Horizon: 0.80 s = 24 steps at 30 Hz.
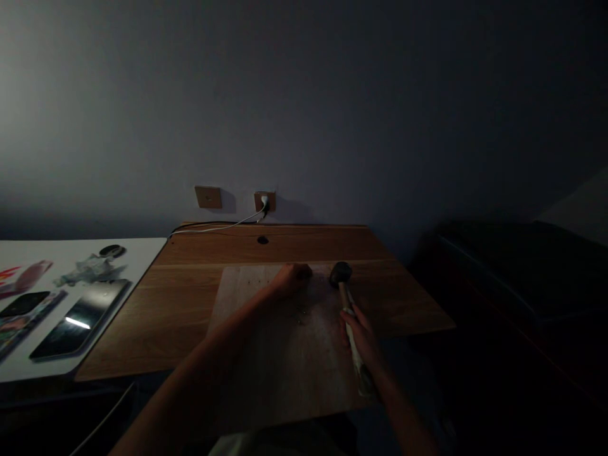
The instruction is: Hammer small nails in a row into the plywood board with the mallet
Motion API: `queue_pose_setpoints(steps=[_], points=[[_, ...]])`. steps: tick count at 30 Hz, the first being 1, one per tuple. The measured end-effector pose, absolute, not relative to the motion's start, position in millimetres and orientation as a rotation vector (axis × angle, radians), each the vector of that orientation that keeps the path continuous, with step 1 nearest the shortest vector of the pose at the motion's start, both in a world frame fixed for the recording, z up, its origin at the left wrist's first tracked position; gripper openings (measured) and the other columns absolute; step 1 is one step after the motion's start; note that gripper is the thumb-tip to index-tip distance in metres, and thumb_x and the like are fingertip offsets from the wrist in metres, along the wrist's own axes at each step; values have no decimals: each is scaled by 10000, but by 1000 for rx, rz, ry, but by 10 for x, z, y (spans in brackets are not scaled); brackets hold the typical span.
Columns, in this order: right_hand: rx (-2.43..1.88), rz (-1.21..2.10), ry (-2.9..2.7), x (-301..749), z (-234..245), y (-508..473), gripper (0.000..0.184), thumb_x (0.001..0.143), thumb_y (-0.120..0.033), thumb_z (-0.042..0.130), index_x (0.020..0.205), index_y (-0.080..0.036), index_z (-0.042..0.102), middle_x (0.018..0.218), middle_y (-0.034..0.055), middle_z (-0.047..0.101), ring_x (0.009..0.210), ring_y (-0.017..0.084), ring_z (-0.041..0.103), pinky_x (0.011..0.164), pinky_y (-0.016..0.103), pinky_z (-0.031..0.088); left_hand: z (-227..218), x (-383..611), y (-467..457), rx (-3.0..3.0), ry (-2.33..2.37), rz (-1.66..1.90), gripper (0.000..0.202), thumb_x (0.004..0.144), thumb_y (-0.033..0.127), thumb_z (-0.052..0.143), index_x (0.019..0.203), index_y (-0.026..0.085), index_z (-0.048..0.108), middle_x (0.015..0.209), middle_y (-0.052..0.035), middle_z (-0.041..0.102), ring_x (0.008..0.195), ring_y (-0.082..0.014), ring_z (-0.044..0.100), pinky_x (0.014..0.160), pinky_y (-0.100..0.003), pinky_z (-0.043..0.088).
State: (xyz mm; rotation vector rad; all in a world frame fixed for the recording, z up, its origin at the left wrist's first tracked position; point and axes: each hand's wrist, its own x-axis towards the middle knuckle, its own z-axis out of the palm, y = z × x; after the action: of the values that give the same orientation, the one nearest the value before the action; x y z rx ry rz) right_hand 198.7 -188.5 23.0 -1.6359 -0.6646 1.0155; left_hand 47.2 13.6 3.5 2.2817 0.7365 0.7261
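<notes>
- The right hand (358,328) is wrapped firmly round the pale handle of a hammer (341,274); its dark head sits just beyond that hand, and the handle's butt reaches back alongside the wrist.
- I can't tell from here whether the hammer head touches anything or hangs a little above.
- The left hand (292,280) is a short way left of the hammer head, fingers curled inward; it's too dim to say whether they pinch something.
- Under the left hand lies a pale board (285,386), with some tiny glinting bits (301,313) on it, just nearer the person than that hand.
- Left of the same hand, a few small dark specks show along the board's far part.
- The board rests on a wooden table (180,297), which spreads out to either side of both hands.
- Beyond the left hand, a white plug (265,201) sits in a wall socket, its cables trailing off leftward.
- Well off to the left hand's left, a white table (147,253) bears a dark, glossy slab (78,323) and some crumpled clear plastic (95,269).
</notes>
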Motion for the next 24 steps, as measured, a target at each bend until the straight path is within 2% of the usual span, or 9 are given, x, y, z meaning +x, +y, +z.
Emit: queue_pose_setpoints(steps=[5,9,15,21,24], points=[[-1637,1046,-645,1971,262,-1895,378,686,-524,647,904,-234,543,501,-105,471,351,93,429,343,205,326,43,473,114,2356,711,712,270,753,100,572,972,160,717,908,-49,732,814,-158,654,789,-258,498],[-1633,1041,-641,1953,302,-1906,400,683,-534,648,933,-239,546,499,-106,473,342,92,417,339,204,324,64,479,80,2416,704,721,260,779,140,583,1002,174,713,966,-56,726,892,-169,652,849,-271,496],[-1621,1047,-726,1904,342,-1931,390,721,-557,631,914,-233,533,453,-108,452,330,92,398,317,194,324,126,522,20,2385,844,650,242,796,136,557,968,162,725,948,-65,742,856,-179,673,816,-277,506],[-1562,1072,-867,1753,427,-1939,337,783,-541,611,882,-232,520,474,-109,451,336,77,377,314,176,319,83,525,27,2299,827,684,381,757,90,581,1122,170,656,959,-47,747,857,-154,683,777,-239,509],[-1564,1088,-900,1693,504,-1929,327,794,-538,606,869,-232,518,495,-104,461,346,75,390,317,170,320,71,523,37,2301,805,698,372,774,106,597,1136,176,642,973,-48,744,858,-155,683,775,-244,508]])
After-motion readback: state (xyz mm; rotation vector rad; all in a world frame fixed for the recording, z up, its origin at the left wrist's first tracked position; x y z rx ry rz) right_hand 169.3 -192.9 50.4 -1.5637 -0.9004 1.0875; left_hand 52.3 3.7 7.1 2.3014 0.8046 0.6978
